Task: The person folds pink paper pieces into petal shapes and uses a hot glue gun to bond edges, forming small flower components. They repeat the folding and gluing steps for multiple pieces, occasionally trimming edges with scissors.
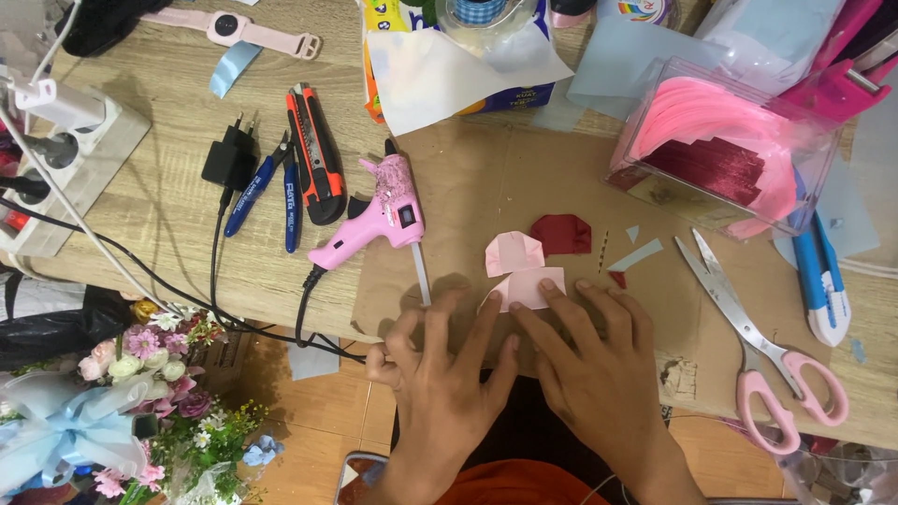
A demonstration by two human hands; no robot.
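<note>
My left hand [440,369] and my right hand [585,351] lie flat side by side on a brown cardboard sheet [468,187], fingertips pressing a small pale pink ribbon piece [527,288]. Just beyond it rest a folded pink ribbon petal [513,251] and a folded dark red ribbon petal [562,233]. A pink hot glue gun [379,217] stands left of my hands, its glue stick reaching toward my left fingers. Neither hand grips anything.
Pink-handled scissors [748,337] lie at right, next to a blue cutter [823,281]. A clear box of pink and red ribbon pieces [725,145] sits far right. Blue pliers [271,187], an orange utility knife [313,150], a power strip [56,159] and flowers [140,393] are left.
</note>
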